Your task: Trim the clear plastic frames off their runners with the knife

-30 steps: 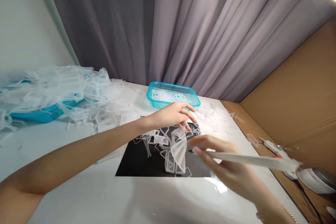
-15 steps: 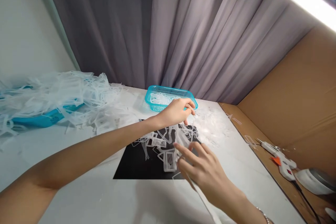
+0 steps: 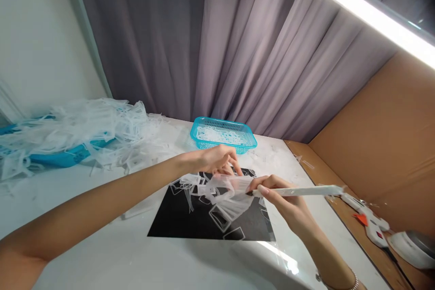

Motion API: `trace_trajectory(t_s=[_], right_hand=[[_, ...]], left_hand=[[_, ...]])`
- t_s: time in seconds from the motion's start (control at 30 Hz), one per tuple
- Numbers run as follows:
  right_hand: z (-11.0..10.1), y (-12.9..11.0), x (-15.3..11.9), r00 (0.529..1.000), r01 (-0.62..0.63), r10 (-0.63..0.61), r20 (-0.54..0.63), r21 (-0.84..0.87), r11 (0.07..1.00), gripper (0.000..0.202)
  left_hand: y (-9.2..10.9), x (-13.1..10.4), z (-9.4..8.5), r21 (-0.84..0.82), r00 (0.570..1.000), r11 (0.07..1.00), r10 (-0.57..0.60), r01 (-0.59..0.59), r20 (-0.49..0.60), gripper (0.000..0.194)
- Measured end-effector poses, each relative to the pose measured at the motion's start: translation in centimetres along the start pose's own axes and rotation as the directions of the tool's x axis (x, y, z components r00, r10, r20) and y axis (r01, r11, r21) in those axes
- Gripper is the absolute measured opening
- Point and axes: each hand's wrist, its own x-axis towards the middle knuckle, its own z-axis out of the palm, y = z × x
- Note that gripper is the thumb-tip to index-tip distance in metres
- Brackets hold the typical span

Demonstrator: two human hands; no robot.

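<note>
Above the black mat [image 3: 180, 224], my left hand [image 3: 222, 161] has its fingers bent down and closed on a translucent plastic piece [image 3: 234, 190]. My right hand [image 3: 278, 195] grips a white-handled tool [image 3: 309, 190], its dark tip at the right edge of that piece and its handle pointing right. Loose translucent frames [image 3: 220, 217] lie on the mat below and left of my hands. The exact shape of the held piece is blurred.
A blue basket [image 3: 253, 142] with small white pieces stands behind my hands. At the left, a large heap of translucent pieces [image 3: 88, 122] covers a blue tray [image 3: 64, 157]. A glue gun [image 3: 372, 226] lies on the brown board at the right.
My left hand has moved down and left from the basket onto the plastic piece. My right hand has turned; the tool now points right instead of down. The view has shifted slightly.
</note>
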Motion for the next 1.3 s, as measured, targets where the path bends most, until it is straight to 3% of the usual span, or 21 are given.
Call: trace_trajectory(t_s=[0.1,0.2,0.3,0.43,0.53,0.7,0.9,1.1,1.3], right_hand=[[-0.4,1.3,0.6,0.996,-0.093,0.092,0.016,0.219,0.971,0.020],[-0.7,2.0,0.9,0.989,-0.146,0.131,0.064,0.370,0.918,0.019],[-1.1,2.5,1.0,0.980,-0.196,0.167,0.106,0.406,0.893,0.017],[-1.6,3.0,1.1,0.957,-0.283,0.250,0.147,0.286,0.916,0.018],[-1.6,3.2,1.2,0.973,-0.231,0.220,0.075,0.215,0.949,0.019],[-0.4,2.8,1.1,0.981,-0.175,0.163,0.102,0.125,0.977,0.020],[0.6,3.2,0.8,0.977,-0.171,0.164,0.135,0.045,0.984,0.021],[0.8,3.4,0.7,0.968,-0.210,0.208,0.144,0.000,0.978,0.025],[0.9,3.3,0.5,0.960,-0.270,0.275,0.050,-0.100,0.958,0.025]], left_hand=[[-1.5,-1.0,0.8,0.021,0.996,1.000,0.000,-0.002,0.086,0.033],[-2.4,-1.6,1.3,0.066,1.000,0.998,0.016,-0.017,0.008,0.037],[-3.3,-1.8,1.4,0.029,0.996,0.998,0.054,-0.053,-0.064,0.042],[-4.6,-1.7,1.7,0.011,0.993,0.999,0.051,-0.050,-0.109,0.045],[-5.1,-1.7,2.3,0.067,0.991,0.995,0.075,-0.068,-0.115,0.048],[-4.5,-1.9,3.2,0.251,0.986,0.962,0.137,-0.109,-0.095,0.045],[-3.7,-2.3,3.8,0.352,0.988,0.931,0.129,-0.093,-0.082,0.043],[-4.0,-2.1,3.7,0.348,0.987,0.934,0.126,-0.083,-0.100,0.043],[-4.7,-1.6,3.5,0.237,0.993,0.971,0.066,-0.041,-0.096,0.047]])
